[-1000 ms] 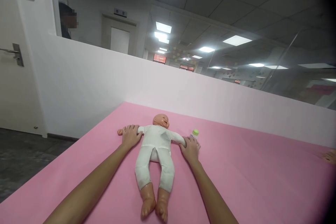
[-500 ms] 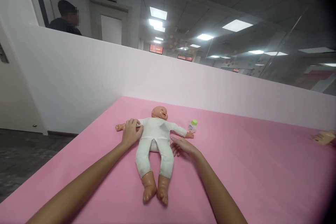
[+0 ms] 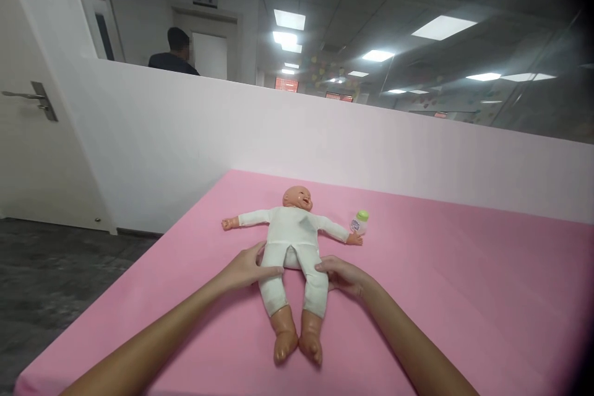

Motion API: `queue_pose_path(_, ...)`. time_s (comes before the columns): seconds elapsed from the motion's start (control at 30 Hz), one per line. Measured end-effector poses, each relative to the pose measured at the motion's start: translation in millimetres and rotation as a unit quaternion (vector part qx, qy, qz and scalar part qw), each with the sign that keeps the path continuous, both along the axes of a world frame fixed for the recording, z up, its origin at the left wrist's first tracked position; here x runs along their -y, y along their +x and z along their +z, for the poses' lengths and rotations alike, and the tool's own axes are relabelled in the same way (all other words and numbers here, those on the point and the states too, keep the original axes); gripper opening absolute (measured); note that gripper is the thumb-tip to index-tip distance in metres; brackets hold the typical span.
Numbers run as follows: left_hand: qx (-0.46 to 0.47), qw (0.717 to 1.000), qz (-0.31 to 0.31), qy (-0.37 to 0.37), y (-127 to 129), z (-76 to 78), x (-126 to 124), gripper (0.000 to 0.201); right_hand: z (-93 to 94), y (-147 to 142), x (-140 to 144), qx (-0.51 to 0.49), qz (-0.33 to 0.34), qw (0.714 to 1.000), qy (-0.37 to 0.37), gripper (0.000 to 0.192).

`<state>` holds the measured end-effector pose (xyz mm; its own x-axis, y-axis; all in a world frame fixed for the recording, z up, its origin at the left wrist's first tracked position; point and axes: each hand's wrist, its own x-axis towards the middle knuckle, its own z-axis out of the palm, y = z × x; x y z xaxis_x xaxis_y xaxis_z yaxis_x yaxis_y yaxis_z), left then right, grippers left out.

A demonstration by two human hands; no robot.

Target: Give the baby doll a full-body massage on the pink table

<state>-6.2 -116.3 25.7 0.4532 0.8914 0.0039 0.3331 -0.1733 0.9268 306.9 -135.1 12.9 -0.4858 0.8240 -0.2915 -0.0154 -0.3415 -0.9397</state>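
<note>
A baby doll (image 3: 291, 226) in a white cloth body lies on its back on the pink table (image 3: 417, 297), arms spread and bare feet toward me. My left hand (image 3: 245, 267) clasps the thigh on the left, thumb laid across the top and fingers partly hidden along the hip. On the other thigh, my right hand (image 3: 344, 273) has its thumb on top, with the remaining fingers mostly out of sight at the outer side. Beside the doll's hand on the right stands a small clear bottle (image 3: 359, 224) with a green cap and a label.
A white partition wall (image 3: 297, 136) runs along the table's far edge. On the left is a door (image 3: 41, 154) with a metal handle above a dark floor (image 3: 69, 272). Beyond the partition, a person in dark clothing (image 3: 174, 60) is visible.
My left hand has moved down from the doll's arm to its thigh. My right hand has gone from beside the hip onto the other thigh. The view has shifted left.
</note>
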Motion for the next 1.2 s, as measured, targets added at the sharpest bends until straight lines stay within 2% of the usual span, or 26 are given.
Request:
queue_pose_path(0.07, 0.013, 1.0, 0.0, -0.017, 3.3, -2.6, -0.5, 0.082, 2.5, 0.2, 8.9, -0.018, -0.035, 0.999, -0.012, 0.031)
queue_pose_path(0.17, 0.023, 0.999, 0.017, -0.037, 5.4, -4.6, -2.8, 0.075, 7.4, -1.1, 19.2, -0.015, -0.047, 0.999, -0.013, 0.034)
queue_pose_path(0.3, 0.013, 0.998, 0.01, -0.061, 1.8, 1.2, -3.5, 0.069, 10.1, 0.1, 21.4, 0.006, -0.041, 0.999, -0.012, 0.034)
queue_pose_path(0.37, -0.009, 0.998, 0.006, -0.057, -1.1, 6.7, -1.6, 0.068, 9.8, 5.5, 19.7, 0.035, -0.014, 0.999, -0.006, 0.036)
queue_pose_path(0.43, -0.05, 0.998, 0.011, -0.02, -2.8, 11.6, 1.0, 0.062, 9.9, 13.7, 18.2, 0.096, 0.046, 0.994, -0.004, 0.051)
queue_pose_path(0.53, -0.128, 0.986, 0.056, 0.089, -1.8, 15.1, 3.2, 0.052, 12.7, 26.6, 16.9, 0.183, 0.109, 0.977, 0.027, 0.074)
queue_pose_path(0.6, -0.137, 0.974, 0.082, 0.162, 0.2, 14.5, 2.4, 0.049, 15.7, 32.3, 15.2, 0.208, 0.063, 0.973, 0.077, 0.075)
queue_pose_path(0.67, -0.104, 0.969, 0.083, 0.21, 1.7, 12.4, -0.2, 0.044, 16.8, 34.2, 11.6, 0.222, -0.025, 0.966, 0.128, 0.069)
queue_pose_path(0.73, -0.063, 0.967, 0.077, 0.233, 2.0, 9.8, -3.5, 0.04, 13.4, 31.7, 6.3, 0.235, -0.111, 0.95, 0.173, 0.061)
queue_pose_path(0.83, -0.025, 0.968, 0.081, 0.237, 2.0, 7.3, -7.1, 0.038, 0.1, 21.3, -1.2, 0.238, -0.177, 0.921, 0.252, 0.051)
queue_pose_path(0.93, 0.003, 0.965, 0.11, 0.237, 8.7, 10.1, -9.3, 0.036, -15.0, 8.9, -3.6, 0.245, -0.205, 0.886, 0.335, 0.047)
queue_pose_path(1.0, 0.014, 0.96, 0.123, 0.25, 21.3, 17.0, -13.4, 0.034, -21.9, 3.8, -2.6, 0.267, -0.193, 0.878, 0.347, 0.046)
queue_pose_path(1.1, 0.034, 0.95, 0.108, 0.291, 53.7, 35.6, -31.2, 0.034, -27.1, 2.5, -1.5, 0.283, -0.171, 0.876, 0.351, 0.045)
queue_pose_path(1.2, 0.084, 0.935, 0.109, 0.327, 94.9, 54.0, -65.0, 0.023, -31.4, 3.3, -3.7, 0.278, -0.165, 0.875, 0.362, 0.043)
